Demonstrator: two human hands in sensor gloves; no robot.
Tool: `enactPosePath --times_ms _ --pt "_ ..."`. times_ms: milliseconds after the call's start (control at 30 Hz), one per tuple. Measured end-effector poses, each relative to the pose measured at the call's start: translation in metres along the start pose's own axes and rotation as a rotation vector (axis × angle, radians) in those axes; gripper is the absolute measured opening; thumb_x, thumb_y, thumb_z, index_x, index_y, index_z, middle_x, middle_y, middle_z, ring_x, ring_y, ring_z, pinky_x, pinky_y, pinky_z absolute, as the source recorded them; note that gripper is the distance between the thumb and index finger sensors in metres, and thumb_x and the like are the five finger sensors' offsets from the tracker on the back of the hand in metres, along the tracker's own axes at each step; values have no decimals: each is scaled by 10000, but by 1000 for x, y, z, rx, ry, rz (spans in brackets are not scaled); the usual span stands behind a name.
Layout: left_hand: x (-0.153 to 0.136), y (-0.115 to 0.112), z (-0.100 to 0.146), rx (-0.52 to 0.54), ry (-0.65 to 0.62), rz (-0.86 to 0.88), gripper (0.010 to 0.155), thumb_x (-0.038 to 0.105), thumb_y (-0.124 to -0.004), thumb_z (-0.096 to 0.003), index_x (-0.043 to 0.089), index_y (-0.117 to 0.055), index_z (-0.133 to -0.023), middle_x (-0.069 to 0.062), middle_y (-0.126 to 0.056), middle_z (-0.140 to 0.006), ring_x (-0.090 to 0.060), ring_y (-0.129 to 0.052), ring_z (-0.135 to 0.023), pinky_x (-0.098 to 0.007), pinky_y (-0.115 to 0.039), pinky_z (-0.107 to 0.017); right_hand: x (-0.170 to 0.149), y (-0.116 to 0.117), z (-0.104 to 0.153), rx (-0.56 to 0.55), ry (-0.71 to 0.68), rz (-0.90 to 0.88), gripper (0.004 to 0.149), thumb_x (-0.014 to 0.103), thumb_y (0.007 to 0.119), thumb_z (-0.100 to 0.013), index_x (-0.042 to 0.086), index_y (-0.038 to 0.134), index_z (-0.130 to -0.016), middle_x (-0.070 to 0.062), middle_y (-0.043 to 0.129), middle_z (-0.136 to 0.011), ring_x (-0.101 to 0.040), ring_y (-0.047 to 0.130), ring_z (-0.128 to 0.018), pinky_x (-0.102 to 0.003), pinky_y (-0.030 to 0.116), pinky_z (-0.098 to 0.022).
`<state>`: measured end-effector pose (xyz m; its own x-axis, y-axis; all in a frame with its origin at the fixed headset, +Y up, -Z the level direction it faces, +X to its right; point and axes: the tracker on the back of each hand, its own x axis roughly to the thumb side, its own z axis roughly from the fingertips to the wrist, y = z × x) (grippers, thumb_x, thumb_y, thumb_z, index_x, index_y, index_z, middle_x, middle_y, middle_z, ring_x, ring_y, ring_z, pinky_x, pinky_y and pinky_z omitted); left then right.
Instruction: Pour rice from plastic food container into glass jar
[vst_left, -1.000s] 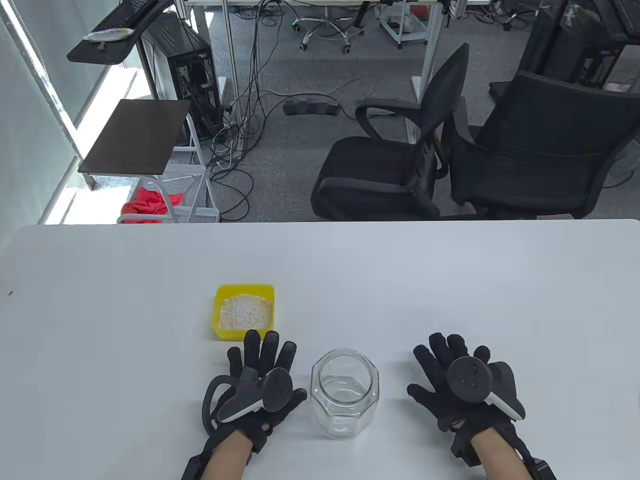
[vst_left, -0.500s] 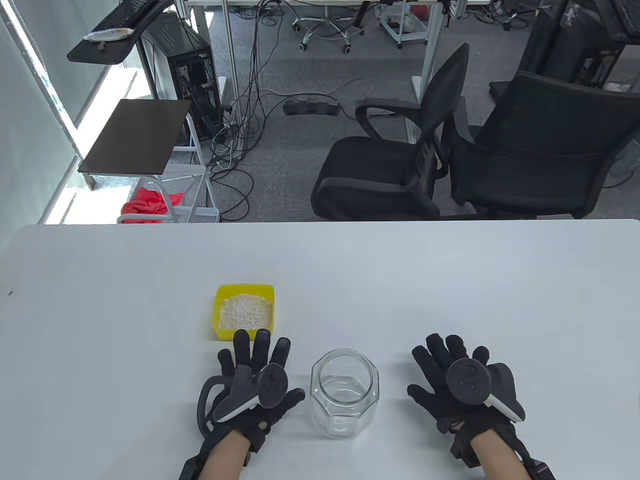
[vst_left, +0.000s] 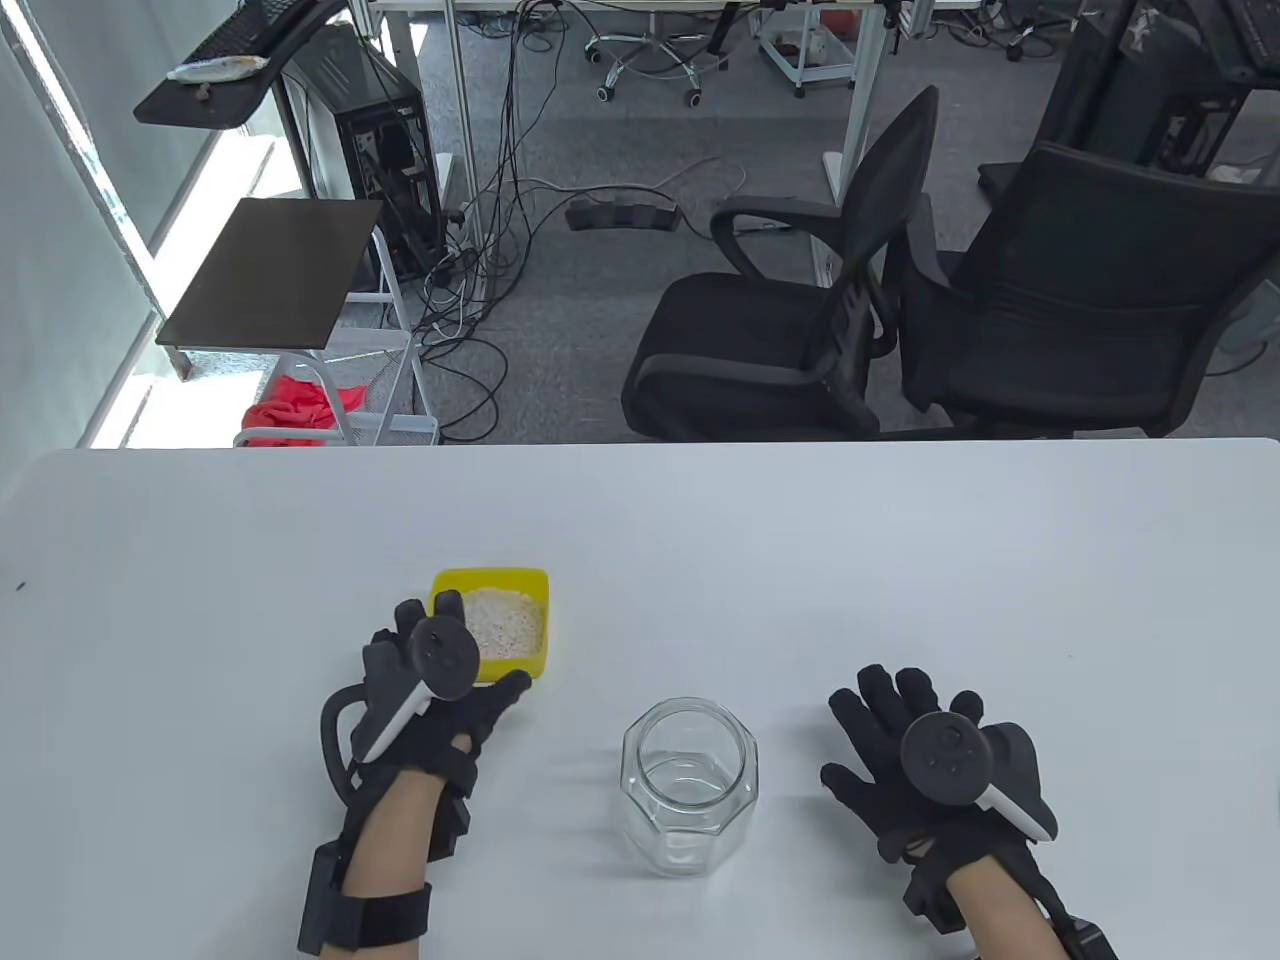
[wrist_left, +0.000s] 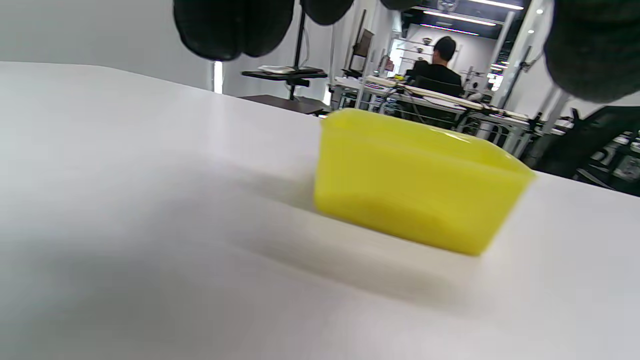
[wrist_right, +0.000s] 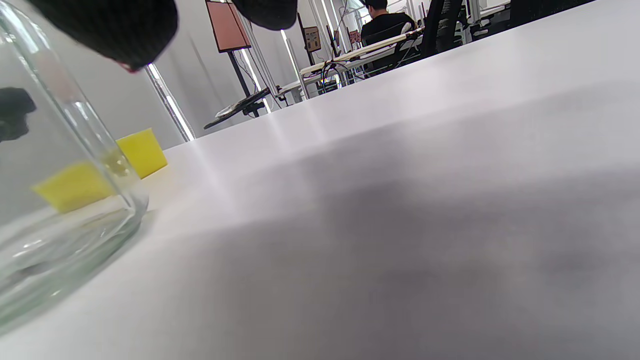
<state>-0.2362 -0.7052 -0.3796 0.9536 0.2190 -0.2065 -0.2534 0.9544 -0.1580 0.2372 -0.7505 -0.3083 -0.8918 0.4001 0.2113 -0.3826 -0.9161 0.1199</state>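
Note:
A yellow plastic container (vst_left: 492, 577) holding white rice (vst_left: 508, 622) stands on the white table (vst_left: 200, 560). My left hand (vst_left: 455, 650) hovers open over its near-left corner, thumb by the near wall. In the left wrist view the fingertips (wrist_left: 232, 25) hang above the container (wrist_left: 415, 195), apart from it. A clear, empty, lidless glass jar (vst_left: 690, 785) stands upright to the right of that hand. My right hand (vst_left: 862, 730) lies flat and open on the table right of the jar, holding nothing. The right wrist view shows the jar (wrist_right: 55, 200) close at the left.
Two black office chairs (vst_left: 800, 340) stand past the table's far edge. A small side table (vst_left: 270, 270) and a computer tower (vst_left: 370, 140) are at the far left. The near table edge is just below both wrists.
My left hand has lifted off the table beside the jar and moved forward and left to the yellow container. The right hand, the jar and the container have stayed in place.

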Motion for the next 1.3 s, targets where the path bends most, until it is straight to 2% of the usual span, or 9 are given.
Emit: enactPosePath --times_ms 133,233,533,700,900,1000,1100,1200,1300 --pt "-21 21 -31 -4 130 6 1065 791 -765 -464 174 -298 -1196 -143 -403 -1177 -494 -662 -1048 -564 -656 -733 1 0 0 16 11 19 718 518 752 -468 232 522 -1085 -74 287 -1172 -429 154 -1068 -737 6 -591" --pt "-32 26 -53 -45 191 29 1026 793 -750 -472 156 -376 -1184 -112 -535 -1127 -407 -800 -960 -493 -735 -688 1 0 0 21 20 23 713 515 751 -470 232 524 -1084 -78 290 -1172 -430 155 -1068 -738 7 -591" --pt "-53 -3 -100 -219 258 174 815 746 -724 -523 180 -584 -1093 -30 -751 -965 -222 -983 -730 -360 -852 -573 -6 5 -2 50 53 8 712 512 751 -471 217 535 -1082 -102 292 -1168 -432 164 -1067 -737 6 -590" --pt "-56 -19 -107 -282 265 237 728 720 -731 -532 191 -680 -1029 -11 -837 -875 -161 -1032 -655 -300 -892 -512 -3 7 -4 61 39 18 715 516 747 -471 209 539 -1081 -118 305 -1165 -438 177 -1065 -739 13 -590" --pt "-50 -24 -108 -276 214 219 508 607 -752 -554 276 -754 -939 41 -882 -808 -117 -1050 -600 -275 -910 -470 0 9 -5 64 27 17 715 520 745 -471 203 545 -1079 -129 314 -1163 -442 190 -1064 -740 19 -590" --pt "-47 -25 -105 -249 223 197 479 575 -751 -557 265 -763 -922 28 -886 -800 -113 -1054 -587 -270 -914 -462 0 9 -5 61 25 10 712 518 743 -471 200 549 -1077 -131 320 -1161 -443 197 -1063 -740 23 -590" --pt "-44 -20 -102 -253 236 201 480 547 -719 -571 236 -732 -935 -15 -885 -834 -131 -1078 -615 -256 -948 -456 0 7 -5 54 23 7 711 517 743 -471 198 550 -1077 -133 322 -1161 -443 198 -1063 -740 22 -589" --pt "-41 -16 -97 -310 209 309 498 512 -680 -594 183 -621 -963 -106 -794 -889 -250 -1059 -692 -276 -962 -481 0 8 -5 51 20 5 709 514 744 -471 197 552 -1076 -134 324 -1160 -444 200 -1063 -740 23 -589" --pt "-42 -17 -91 -313 223 369 472 485 -674 -592 181 -584 -942 -100 -788 -877 -268 -1055 -706 -279 -971 -472 0 8 -5 53 16 6 712 516 742 -471 196 550 -1076 -136 325 -1160 -445 204 -1062 -741 25 -589"
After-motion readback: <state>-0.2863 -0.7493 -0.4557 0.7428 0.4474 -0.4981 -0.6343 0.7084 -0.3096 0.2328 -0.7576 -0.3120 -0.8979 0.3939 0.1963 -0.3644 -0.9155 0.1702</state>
